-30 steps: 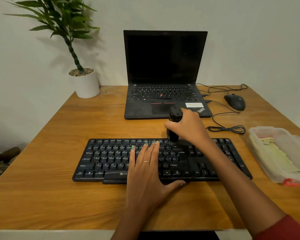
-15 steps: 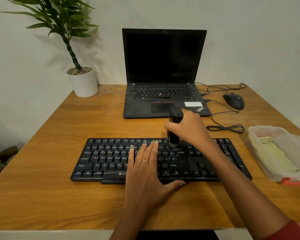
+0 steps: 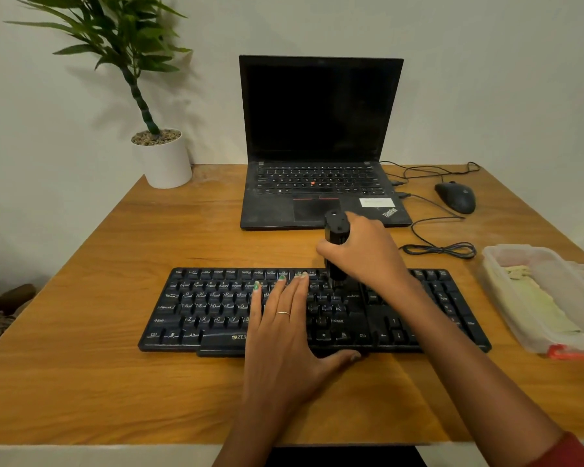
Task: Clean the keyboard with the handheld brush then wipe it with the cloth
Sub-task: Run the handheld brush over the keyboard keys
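Brushing is under way: right hand point(image 3: 368, 252) grips the brush point(image 3: 336, 244) upright on the keyboard point(image 3: 209, 308); left hand point(image 3: 284, 328) lies flat, steadying. Next, unswept rows.

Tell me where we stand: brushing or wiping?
Still brushing. The right hand grips the brush upright, its tip on the upper key rows right of centre. The left hand lies flat on the keyboard. No row looks provably finished. Wiping is left: what may be the cloth lies in the plastic container.
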The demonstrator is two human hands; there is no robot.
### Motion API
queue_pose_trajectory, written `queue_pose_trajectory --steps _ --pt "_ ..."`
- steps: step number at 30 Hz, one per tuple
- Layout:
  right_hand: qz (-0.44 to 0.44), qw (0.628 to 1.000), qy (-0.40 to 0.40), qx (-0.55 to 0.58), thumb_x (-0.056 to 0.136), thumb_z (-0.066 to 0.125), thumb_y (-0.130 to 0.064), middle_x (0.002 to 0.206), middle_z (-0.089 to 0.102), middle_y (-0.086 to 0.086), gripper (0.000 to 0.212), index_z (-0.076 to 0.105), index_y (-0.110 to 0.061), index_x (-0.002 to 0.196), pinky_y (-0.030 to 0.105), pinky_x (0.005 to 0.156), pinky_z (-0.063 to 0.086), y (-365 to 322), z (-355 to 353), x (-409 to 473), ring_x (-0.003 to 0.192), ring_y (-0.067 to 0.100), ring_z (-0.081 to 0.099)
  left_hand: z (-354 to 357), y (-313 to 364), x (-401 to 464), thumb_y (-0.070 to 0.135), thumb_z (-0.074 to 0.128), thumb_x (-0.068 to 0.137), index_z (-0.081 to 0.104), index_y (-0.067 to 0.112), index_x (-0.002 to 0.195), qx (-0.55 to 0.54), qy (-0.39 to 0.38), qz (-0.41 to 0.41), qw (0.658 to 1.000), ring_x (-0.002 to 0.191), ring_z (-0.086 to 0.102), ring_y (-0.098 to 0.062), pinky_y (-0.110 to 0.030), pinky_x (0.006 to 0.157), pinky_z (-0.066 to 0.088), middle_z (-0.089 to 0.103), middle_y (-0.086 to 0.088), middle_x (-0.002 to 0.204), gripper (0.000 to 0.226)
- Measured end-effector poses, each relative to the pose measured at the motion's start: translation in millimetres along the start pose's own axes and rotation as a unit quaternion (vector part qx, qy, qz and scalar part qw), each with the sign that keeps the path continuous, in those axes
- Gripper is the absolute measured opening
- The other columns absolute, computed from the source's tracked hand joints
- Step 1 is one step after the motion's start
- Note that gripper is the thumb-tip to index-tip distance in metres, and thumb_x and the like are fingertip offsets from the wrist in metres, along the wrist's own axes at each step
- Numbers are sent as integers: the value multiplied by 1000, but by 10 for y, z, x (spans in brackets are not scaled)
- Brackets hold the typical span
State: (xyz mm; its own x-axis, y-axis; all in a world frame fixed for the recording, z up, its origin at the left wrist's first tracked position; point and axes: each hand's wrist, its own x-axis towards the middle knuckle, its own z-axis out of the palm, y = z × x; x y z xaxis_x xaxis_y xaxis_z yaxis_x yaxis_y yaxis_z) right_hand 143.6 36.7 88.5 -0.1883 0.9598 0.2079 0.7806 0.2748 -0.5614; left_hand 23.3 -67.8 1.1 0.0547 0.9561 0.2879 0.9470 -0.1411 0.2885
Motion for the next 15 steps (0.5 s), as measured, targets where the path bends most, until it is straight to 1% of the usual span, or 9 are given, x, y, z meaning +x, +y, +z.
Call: queue_pose_trajectory --steps 2,5,6,8,9,10,13,14,15 --pt "-2 1000 23 15 75 64 -29 58 49 -4 29 41 -17 62 25 46 35 16 37 -36 52 14 45 -4 3 -1 95 28 67 42 12 143 0 -3 -1 1000 134 44 -22 -43 115 8 50 -2 142 114" --pt "12 998 -53 15 73 67 -30 58 55 0 28 44 -16 64 31 47 44 30 -41 -11 51 19 54 -5 7 10 95 27 67 43 12 143 3 -3 -4 1000 133 44 -22 -43 115 7 50 -2 142 114" --pt "19 998 -52 10 74 67 -30 59 57 0 29 42 -19 64 30 46 45 33 -56 0 51 19 56 -1 5 12 95 27 67 42 12 143 2 -3 -3 1000 134 43 -22 -43 115 6 50 -2 143 114" --pt "13 1000 9 1 76 65 -30 59 55 -2 30 39 -21 63 25 44 38 50 -13 -8 53 16 53 1 -2 7 96 28 66 41 12 143 1 -4 -1 1000 134 43 -22 -43 115 6 49 -2 143 114" --pt "3 999 34 2 77 64 -29 59 53 -2 28 42 -18 64 24 44 35 56 13 -32 53 16 50 -1 -2 4 96 28 66 41 12 143 1 -6 -1 1000 134 43 -22 -43 115 7 49 -2 143 114" --pt "-2 999 36 13 76 65 -28 59 53 -1 26 45 -14 65 25 45 34 64 15 -57 53 16 49 0 2 2 96 29 66 42 12 143 0 -5 -1 1000 134 43 -22 -43 115 7 49 -2 143 114" --pt "12 998 -63 24 75 68 -28 59 56 2 26 48 -11 67 27 45 42 64 -106 -75 48 17 53 -2 6 7 95 28 67 42 12 143 -1 -1 -2 1000 134 43 -22 -43 115 7 49 -2 143 114" --pt "16 997 -77 19 75 68 -28 59 57 2 27 48 -12 67 27 44 43 58 -137 -68 46 16 54 -3 6 4 95 27 67 42 12 143 0 -1 -1 1000 134 43 -22 -43 115 7 49 -2 143 114" --pt "19 998 -65 15 76 67 -28 59 57 2 27 48 -12 67 26 44 43 59 -134 -58 48 16 54 -5 4 3 95 27 67 42 12 143 1 -2 -1 1000 134 43 -22 -43 115 6 49 -2 143 114"
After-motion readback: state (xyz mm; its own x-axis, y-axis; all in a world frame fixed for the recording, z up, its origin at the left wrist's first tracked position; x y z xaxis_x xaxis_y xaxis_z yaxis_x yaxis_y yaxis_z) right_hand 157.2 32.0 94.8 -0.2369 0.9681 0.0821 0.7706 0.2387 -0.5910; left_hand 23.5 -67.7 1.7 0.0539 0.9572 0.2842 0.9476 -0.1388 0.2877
